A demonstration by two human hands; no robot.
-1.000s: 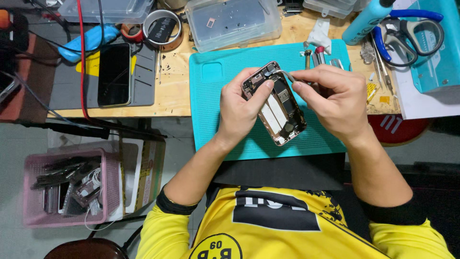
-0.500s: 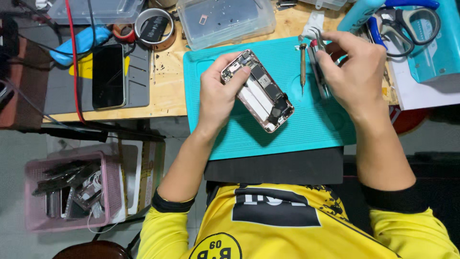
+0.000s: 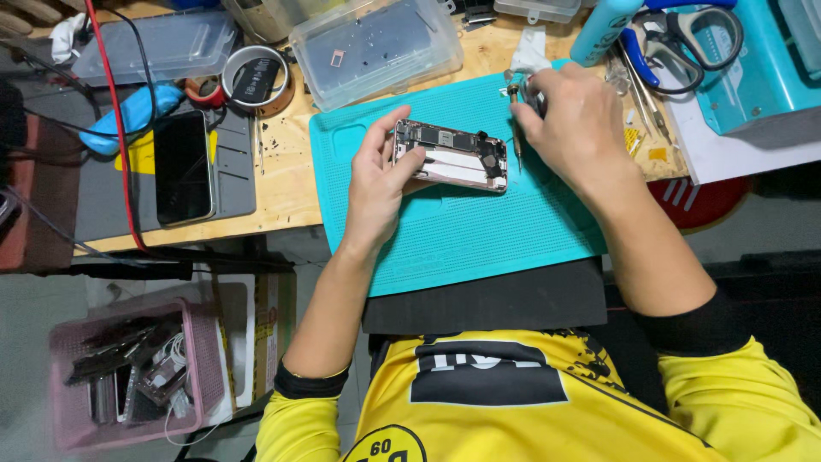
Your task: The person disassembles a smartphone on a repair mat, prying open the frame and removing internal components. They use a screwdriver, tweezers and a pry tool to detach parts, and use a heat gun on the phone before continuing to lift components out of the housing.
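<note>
over the teal mat [image 3: 462,239], your left hand [image 3: 376,184] pinches the opened phone [image 3: 451,156]; your right hand [image 3: 571,120] grips a small screwdriver [image 3: 516,115]. a slip could gouge the exposed board.

- Light is bright and even, falling from above onto the wooden bench [image 3: 282,180]; colours read clean and saturated.
- Shadows are soft and short: a faint one under the left hand [image 3: 376,184] on the teal mat [image 3: 462,239].
- The floor [image 3: 34,342] below the bench is markedly dimmer.
- Mild glare shows on the clear plastic box [image 3: 376,47] and the dark phone screen [image 3: 182,167].
- The right hand [image 3: 577,128] looks slightly soft, possibly motion blur.
- Straight edges bow a little toward the corners.
</note>
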